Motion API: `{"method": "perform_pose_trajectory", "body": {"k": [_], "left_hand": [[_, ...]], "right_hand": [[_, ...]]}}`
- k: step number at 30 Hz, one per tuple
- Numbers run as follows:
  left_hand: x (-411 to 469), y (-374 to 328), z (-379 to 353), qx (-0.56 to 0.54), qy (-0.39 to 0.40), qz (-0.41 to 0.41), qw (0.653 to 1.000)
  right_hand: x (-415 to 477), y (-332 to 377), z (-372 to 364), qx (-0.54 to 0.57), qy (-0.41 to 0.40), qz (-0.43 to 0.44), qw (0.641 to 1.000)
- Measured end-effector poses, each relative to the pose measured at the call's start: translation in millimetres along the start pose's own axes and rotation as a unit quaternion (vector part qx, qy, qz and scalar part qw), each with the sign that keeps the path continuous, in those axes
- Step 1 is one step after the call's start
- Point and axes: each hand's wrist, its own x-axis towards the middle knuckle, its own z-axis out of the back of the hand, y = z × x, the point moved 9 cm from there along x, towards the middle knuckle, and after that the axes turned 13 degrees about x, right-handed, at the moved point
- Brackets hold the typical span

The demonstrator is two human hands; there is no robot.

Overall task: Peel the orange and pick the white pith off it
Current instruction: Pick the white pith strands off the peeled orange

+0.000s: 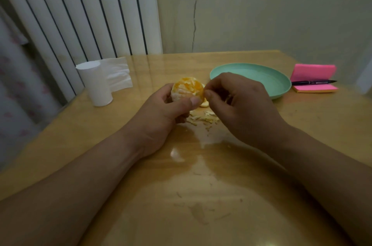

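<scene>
Over the middle of the worktop (201,195), nearer its far edge, the left hand (161,116) grips the orange (187,89) with curled fingers and thumb. The right hand (239,104) pinches thumb and forefinger on a bit of pith (204,90) at the fruit's right side. Peeling looks done: no rind shows on the orange. Pith picking seems well along but unfinished. Bright flesh shows on top, while pale white patches cover its left and lower face. Scraps (203,118) lie on the worktop beneath the hands.
</scene>
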Motion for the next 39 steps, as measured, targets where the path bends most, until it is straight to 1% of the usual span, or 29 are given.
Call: {"method": "perform_pose_trajectory", "body": {"k": [3, 10, 13, 16, 18, 20, 24, 28, 33, 35, 39], "left_hand": [[-0.1, 0.0, -0.1, -0.014, -0.004, 0.001, 1.0], [-2.2, -2.3, -1.7, 0.018, 0.005, -0.005, 1.0], [-2.8, -2.7, -4.5, 0.007, 0.019, -0.003, 1.0], [-2.9, -3.1, -7.6, -0.032, 0.036, 0.004, 0.999], [-3.3, -3.6, -8.2, -0.052, 0.041, 0.008, 0.998], [-3.8, -4.0, -7.8, -0.068, 0.04, 0.013, 0.997], [-3.9, -4.0, -4.6, -0.071, 0.024, 0.012, 0.997], [-7.1, -9.7, -3.1, -0.045, 0.014, -0.003, 0.999], [-6.3, -10.6, 1.6, -0.039, -0.01, -0.014, 0.999], [-4.8, -8.7, 0.9, -0.054, -0.008, -0.01, 0.998], [-3.1, -7.3, -2.1, -0.105, 0.014, -0.001, 0.994]], "right_hand": [[1.5, -2.0, -1.4, -0.011, 0.015, 0.006, 1.0], [3.4, 1.8, -1.7, -0.048, 0.007, 0.021, 0.999], [2.1, -0.3, 0.5, -0.011, -0.011, 0.008, 1.0], [-1.1, -10.1, 0.1, 0.045, -0.028, -0.043, 0.998], [-2.6, -19.9, 0.3, 0.064, -0.034, -0.078, 0.994], [-2.6, -25.1, 3.5, 0.076, -0.044, -0.093, 0.992], [-2.4, -19.4, 4.1, 0.116, -0.032, -0.084, 0.989], [-2.6, -6.4, 4.1, 0.114, -0.036, -0.049, 0.992], [-1.7, -1.3, 6.9, 0.101, -0.04, -0.023, 0.994], [-1.7, -5.6, 7.0, 0.104, -0.045, -0.034, 0.993], [-1.7, -19.9, 5.4, 0.146, -0.048, -0.089, 0.984]]}}
